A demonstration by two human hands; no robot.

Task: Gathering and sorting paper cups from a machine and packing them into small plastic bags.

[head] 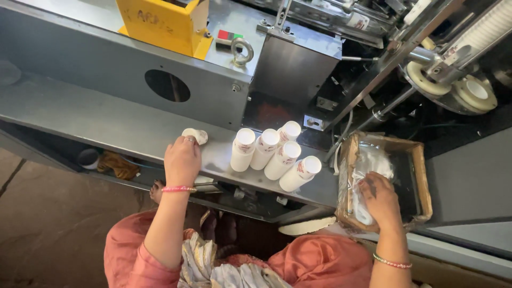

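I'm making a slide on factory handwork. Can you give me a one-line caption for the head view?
Left hand on a paper cup beside stacked cups; right hand in a plastic-lined box.

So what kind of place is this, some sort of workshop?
Most likely a small paper cup factory. A steel forming machine fills the view, stacks of white paper cups lie on its ledge, and the right hand reaches into a plastic-lined cardboard box.
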